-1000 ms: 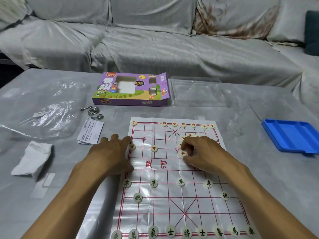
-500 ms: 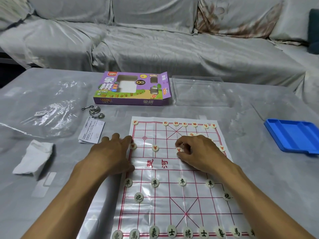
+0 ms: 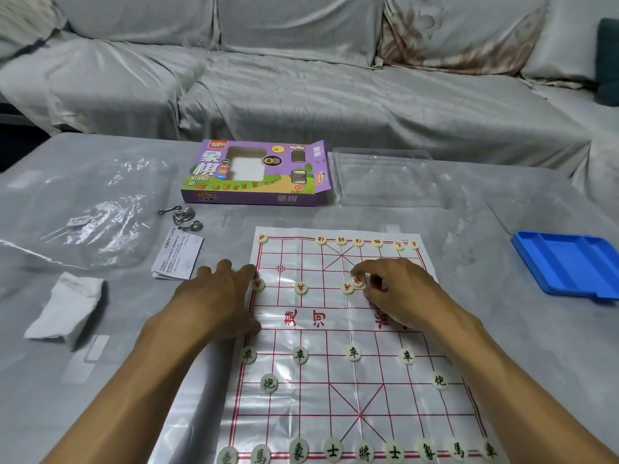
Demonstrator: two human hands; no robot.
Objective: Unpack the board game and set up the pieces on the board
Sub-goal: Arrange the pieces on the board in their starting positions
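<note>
Plastic sheeting printed with a red grid made up the board [image 3: 321,390], which lay flat on the grey-covered table [image 3: 502,363] in front of a draped sofa [image 3: 301,88]. The left hand [image 3: 214,299] lay palm down at the board's left edge, fingers straight and slightly spread, their tips just reaching the edge beside a red-marked piece [image 3: 258,284]; the forearm ran back toward the lower left corner. The right hand [image 3: 402,293] was on the board's far half, right of centre, knuckles up and fingers curled, with the thumb and forefinger pinching a small red-marked disc [image 3: 358,280] that stood touching another red piece [image 3: 347,288]; its forearm crossed the right side of the board toward the lower right corner.

Red-marked pieces also sat along the far edge of the board, with a gap in the row near its left end, and one more [image 3: 300,288] stood in the row by the left hand. Dark-marked pieces filled the near edge, four [image 3: 353,353] stood in a row just past the river text, and two [image 3: 269,383] stood between those rows.

Beyond the board lay the purple game box [image 3: 254,175], with a clear plastic tray [image 3: 385,179] just to its right. A blue tray [image 3: 569,266] sat well off to the right. To the left were metal ring puzzles [image 3: 182,217], a folded leaflet [image 3: 177,257], a crumpled clear bag [image 3: 83,216] and a white tissue [image 3: 67,306].
</note>
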